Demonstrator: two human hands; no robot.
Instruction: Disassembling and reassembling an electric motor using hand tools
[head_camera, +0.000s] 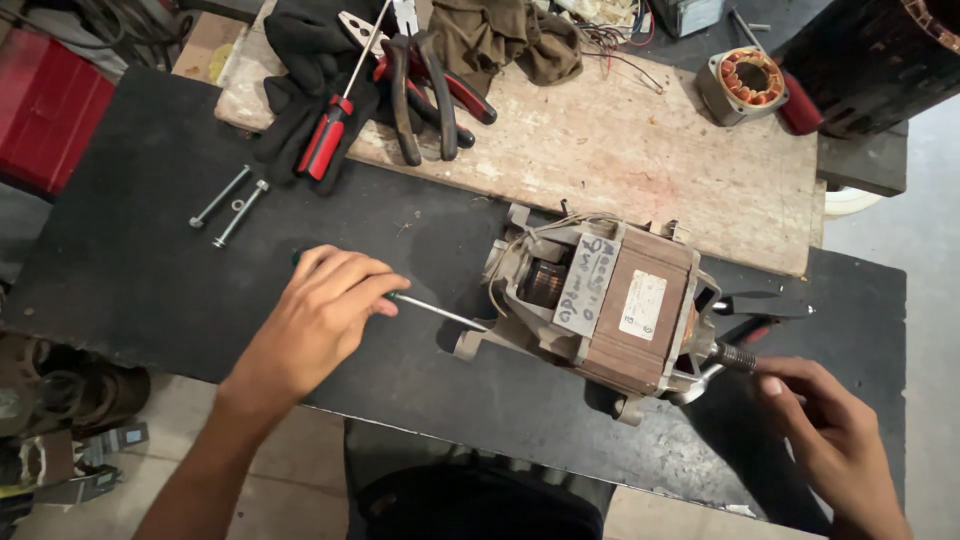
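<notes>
An electric motor (612, 300) with a brown laminated body and grey end brackets lies on its side on the black mat (140, 270). My left hand (320, 315) grips a green-handled screwdriver (432, 311) whose thin shaft points right into the motor's left bracket. At the motor's right end, my right hand (830, 430) has its thumb and fingertips at the threaded shaft (735, 356); whether they pinch the shaft I cannot tell.
Two long bolts (228, 205) lie on the mat at upper left. A wooden board (640, 150) behind holds a red screwdriver (330, 125), pliers (425, 85), black gloves (300, 60), a brown rag (500, 40) and a small copper-wound stator (745, 85). A red box (45, 105) sits far left.
</notes>
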